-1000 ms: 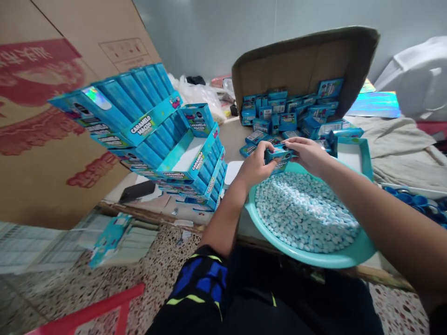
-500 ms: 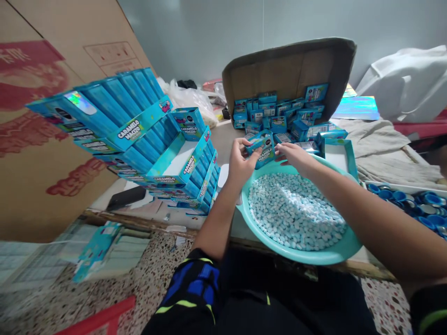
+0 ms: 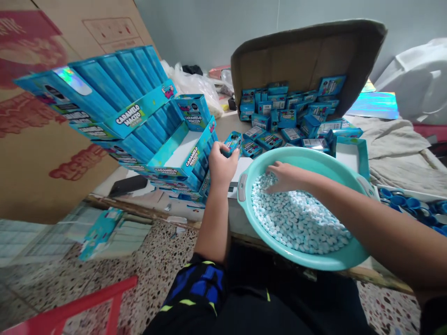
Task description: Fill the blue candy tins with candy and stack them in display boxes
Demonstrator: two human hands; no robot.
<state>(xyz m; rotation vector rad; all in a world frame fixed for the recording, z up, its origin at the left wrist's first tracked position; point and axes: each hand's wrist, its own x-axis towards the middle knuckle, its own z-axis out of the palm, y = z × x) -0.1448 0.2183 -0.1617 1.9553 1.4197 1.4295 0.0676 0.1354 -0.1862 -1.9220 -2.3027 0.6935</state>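
My left hand (image 3: 223,166) is closed on a small blue candy box (image 3: 233,141), holding it between thumb and fingers beside the display stack. Just beneath and right of that hand is a flat white device (image 3: 242,168), partly hidden. My right hand (image 3: 284,177) reaches into a turquoise basin (image 3: 260,239), its thumb and fingers apart and their tips down at the pale blue and white candies (image 3: 300,223). Whether any candy is between those fingers, I cannot tell.
Stacked blue display trays (image 3: 139,135) of candy boxes stand at left, a black phone (image 3: 128,185) near them. Behind the basin, several blue boxes (image 3: 288,116) lie in and before an open carton (image 3: 303,65). Blue caps (image 3: 401,200) fill a tray at right.
My left hand has moved left and down with the candy box, away from above the basin. My right hand has left the box and gone down into the candies. The view has shifted slightly.
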